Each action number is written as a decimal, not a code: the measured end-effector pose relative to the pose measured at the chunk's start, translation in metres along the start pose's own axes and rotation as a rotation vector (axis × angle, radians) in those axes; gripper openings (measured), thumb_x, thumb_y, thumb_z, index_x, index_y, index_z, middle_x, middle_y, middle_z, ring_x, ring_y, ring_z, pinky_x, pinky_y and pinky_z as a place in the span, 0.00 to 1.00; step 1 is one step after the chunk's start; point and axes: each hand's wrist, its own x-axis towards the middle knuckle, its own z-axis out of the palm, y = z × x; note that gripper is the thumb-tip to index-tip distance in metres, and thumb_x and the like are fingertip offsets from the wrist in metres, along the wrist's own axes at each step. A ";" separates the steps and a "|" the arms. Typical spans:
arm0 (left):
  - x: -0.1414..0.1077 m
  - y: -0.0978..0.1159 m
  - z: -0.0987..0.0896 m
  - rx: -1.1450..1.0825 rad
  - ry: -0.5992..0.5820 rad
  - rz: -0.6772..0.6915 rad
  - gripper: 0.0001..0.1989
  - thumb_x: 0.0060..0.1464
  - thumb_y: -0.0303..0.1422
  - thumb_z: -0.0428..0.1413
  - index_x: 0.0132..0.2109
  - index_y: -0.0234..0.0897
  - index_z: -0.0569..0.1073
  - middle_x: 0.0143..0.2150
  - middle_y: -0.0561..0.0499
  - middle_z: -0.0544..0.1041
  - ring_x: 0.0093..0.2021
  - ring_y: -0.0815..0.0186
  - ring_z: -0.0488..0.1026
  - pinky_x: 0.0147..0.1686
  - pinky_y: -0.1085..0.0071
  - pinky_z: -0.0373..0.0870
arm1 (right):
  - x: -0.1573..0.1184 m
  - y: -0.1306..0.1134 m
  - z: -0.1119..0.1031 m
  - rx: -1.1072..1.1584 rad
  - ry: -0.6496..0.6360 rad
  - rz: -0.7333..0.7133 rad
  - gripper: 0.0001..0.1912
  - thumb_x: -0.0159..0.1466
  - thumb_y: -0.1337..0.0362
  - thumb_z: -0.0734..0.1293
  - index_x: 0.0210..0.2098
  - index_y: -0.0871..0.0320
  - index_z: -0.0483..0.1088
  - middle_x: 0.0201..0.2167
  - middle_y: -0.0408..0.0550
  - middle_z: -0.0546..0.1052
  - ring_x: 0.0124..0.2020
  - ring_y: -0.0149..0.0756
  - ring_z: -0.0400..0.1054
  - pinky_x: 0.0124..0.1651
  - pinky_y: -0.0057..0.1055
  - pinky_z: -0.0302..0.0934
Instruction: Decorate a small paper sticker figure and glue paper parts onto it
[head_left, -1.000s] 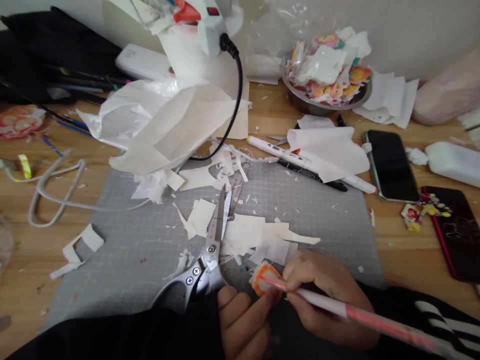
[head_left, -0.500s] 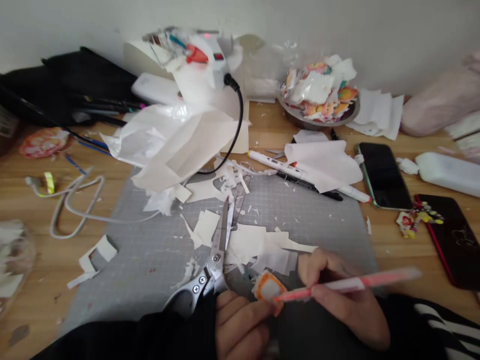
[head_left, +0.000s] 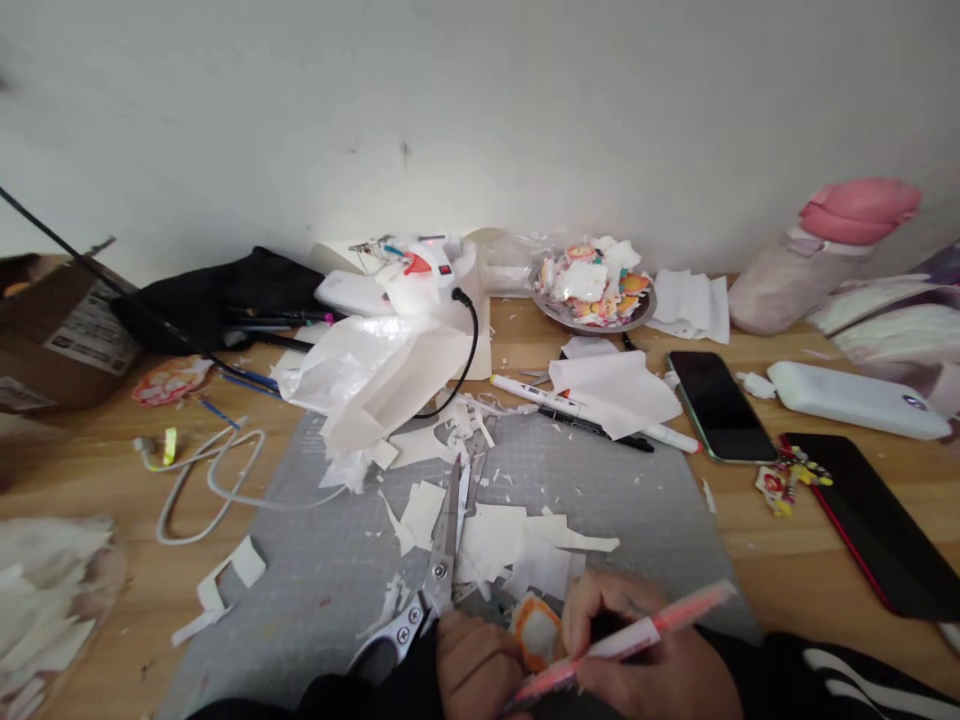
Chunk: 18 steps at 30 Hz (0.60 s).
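Observation:
My right hand [head_left: 637,640] grips a pink-orange marker [head_left: 634,638] with a white label, slanted down to the left. The marker's lower end reaches beside my left hand [head_left: 480,660], whose fingers are curled at the edge of a small paper cutout [head_left: 538,628]. The cutout has a painted orange border around a pale middle; its lower part is hidden by my fingers and the marker. Silver scissors [head_left: 441,570] lie partly spread beside my left hand, their handles partly covered by my dark sleeve. Cream paper scraps [head_left: 491,540] lie just beyond both hands.
A grey cutting mat [head_left: 300,580] covers the table's middle. Behind it are a metal bowl [head_left: 592,322] of coloured cutouts, a white device [head_left: 431,275] with a black cord, and white markers [head_left: 540,395]. Two phones [head_left: 724,405] and a pink-lidded bottle [head_left: 795,270] stand right.
The head view has tilted up, showing more wall, the bottle's lid and a cardboard box. The marker and both hands sit lower in view, with the marker's lower end now below the cutout.

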 end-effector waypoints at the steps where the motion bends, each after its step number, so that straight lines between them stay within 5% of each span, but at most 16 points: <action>1: -0.001 -0.001 0.001 0.015 0.011 0.012 0.24 0.64 0.37 0.32 0.24 0.39 0.63 0.16 0.55 0.64 0.15 0.69 0.55 0.20 0.68 0.49 | 0.000 0.000 0.000 -0.010 -0.009 -0.011 0.13 0.54 0.57 0.67 0.24 0.60 0.64 0.22 0.42 0.66 0.23 0.27 0.57 0.25 0.24 0.51; 5: 0.001 -0.003 0.001 0.038 0.222 -0.037 0.25 0.64 0.38 0.33 0.21 0.39 0.60 0.14 0.56 0.60 0.14 0.70 0.52 0.19 0.68 0.46 | 0.001 0.001 0.001 0.032 -0.005 -0.033 0.15 0.52 0.54 0.70 0.25 0.60 0.66 0.20 0.41 0.66 0.22 0.26 0.57 0.25 0.24 0.50; 7: 0.004 -0.003 -0.006 0.000 -0.015 0.013 0.25 0.65 0.40 0.32 0.24 0.38 0.63 0.17 0.55 0.65 0.16 0.71 0.57 0.19 0.70 0.49 | 0.002 0.003 0.003 0.090 -0.020 -0.015 0.17 0.51 0.53 0.71 0.24 0.60 0.67 0.21 0.41 0.66 0.22 0.26 0.57 0.25 0.24 0.50; 10: 0.008 -0.003 -0.017 -0.015 -0.216 0.013 0.24 0.65 0.40 0.33 0.28 0.37 0.65 0.20 0.54 0.68 0.18 0.71 0.60 0.20 0.72 0.52 | 0.004 0.004 0.008 0.225 -0.033 -0.002 0.17 0.50 0.53 0.73 0.26 0.60 0.67 0.22 0.41 0.68 0.22 0.24 0.57 0.25 0.23 0.51; 15: 0.002 -0.004 -0.026 0.068 -0.084 0.063 0.24 0.64 0.39 0.32 0.23 0.39 0.59 0.15 0.56 0.58 0.15 0.69 0.53 0.18 0.70 0.51 | 0.001 0.002 0.023 0.448 -0.050 -0.006 0.16 0.51 0.55 0.73 0.27 0.59 0.66 0.21 0.41 0.68 0.18 0.22 0.58 0.22 0.22 0.52; 18: -0.006 -0.002 -0.039 0.178 -0.380 0.143 0.21 0.63 0.34 0.35 0.25 0.39 0.63 0.16 0.54 0.63 0.18 0.68 0.60 0.23 0.71 0.62 | -0.001 0.004 0.031 0.439 0.016 -0.070 0.15 0.49 0.57 0.74 0.25 0.59 0.66 0.20 0.41 0.68 0.18 0.23 0.58 0.21 0.21 0.51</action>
